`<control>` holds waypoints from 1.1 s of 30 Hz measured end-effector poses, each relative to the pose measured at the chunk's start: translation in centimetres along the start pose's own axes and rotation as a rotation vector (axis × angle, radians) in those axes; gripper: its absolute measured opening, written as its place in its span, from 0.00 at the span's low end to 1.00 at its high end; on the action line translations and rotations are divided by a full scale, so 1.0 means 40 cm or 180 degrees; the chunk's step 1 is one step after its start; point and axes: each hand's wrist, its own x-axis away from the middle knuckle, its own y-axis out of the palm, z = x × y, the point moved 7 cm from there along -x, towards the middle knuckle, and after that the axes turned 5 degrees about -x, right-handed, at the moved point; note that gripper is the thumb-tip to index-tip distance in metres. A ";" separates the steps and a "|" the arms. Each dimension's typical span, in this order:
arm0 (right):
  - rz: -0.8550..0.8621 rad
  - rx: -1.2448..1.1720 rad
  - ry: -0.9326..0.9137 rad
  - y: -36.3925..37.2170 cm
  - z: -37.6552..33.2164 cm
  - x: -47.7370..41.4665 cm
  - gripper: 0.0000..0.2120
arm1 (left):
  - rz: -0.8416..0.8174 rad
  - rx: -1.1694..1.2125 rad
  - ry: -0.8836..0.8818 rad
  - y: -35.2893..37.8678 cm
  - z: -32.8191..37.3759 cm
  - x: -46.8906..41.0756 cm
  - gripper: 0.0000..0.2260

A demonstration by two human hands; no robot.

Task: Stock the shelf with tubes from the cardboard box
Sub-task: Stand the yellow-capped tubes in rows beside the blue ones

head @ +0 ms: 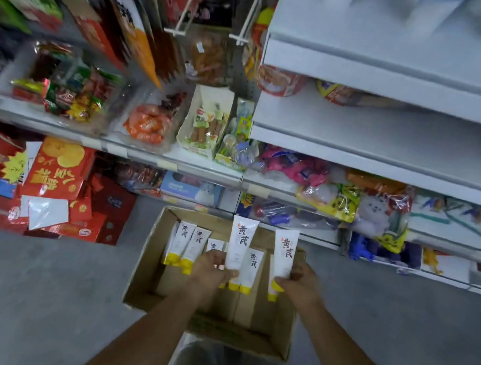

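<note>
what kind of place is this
Most likely a small grocery or convenience shop aisle: tiered white shelves hold packaged snacks, red gift boxes are stacked on the floor, and an open cardboard box of identical tubes sits below.

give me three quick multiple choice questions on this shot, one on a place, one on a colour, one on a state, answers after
1. Where does the cardboard box sit?
A. on a shelf
B. on the floor
C. on a cart

2. What colour are the caps of the tubes?
A. red
B. blue
C. yellow

3. What is the right hand doing?
A. gripping a tube
B. hanging open
C. pulling a box flap

Answers:
1 B: the box rests on the grey floor before the shelves.
2 C: every cap in view is yellow.
3 A: its fingers curl round a tube, while the left hand grips a second tube.
</note>
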 end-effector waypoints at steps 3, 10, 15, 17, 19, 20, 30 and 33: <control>0.0097 -0.0388 -0.0180 -0.059 -0.098 0.065 0.21 | -0.0051 0.0039 0.0349 0.005 0.092 0.025 0.16; 0.0405 -0.0873 -0.0774 -0.220 -0.243 0.165 0.21 | -0.0365 0.0168 0.1001 0.023 0.306 0.125 0.19; 0.0555 -0.0968 -0.1133 -0.323 -0.342 0.242 0.21 | -0.0442 0.0079 0.1511 0.030 0.461 0.204 0.24; 0.0669 -0.1006 -0.1268 -0.365 -0.385 0.277 0.20 | -0.0492 0.0102 0.1686 0.036 0.522 0.242 0.25; 0.0738 -0.1070 -0.1400 -0.405 -0.429 0.306 0.22 | -0.0516 0.0085 0.1900 0.040 0.584 0.281 0.27; 0.0738 -0.1138 -0.1440 -0.423 -0.451 0.318 0.22 | -0.0558 0.0055 0.2044 0.042 0.616 0.303 0.28; 0.1054 -0.1239 -0.2088 -0.601 -0.615 0.461 0.22 | -0.0827 0.0091 0.2784 0.055 0.862 0.460 0.24; 0.1104 -0.1304 -0.2201 -0.640 -0.656 0.499 0.23 | -0.0833 0.0201 0.2942 0.051 0.929 0.503 0.23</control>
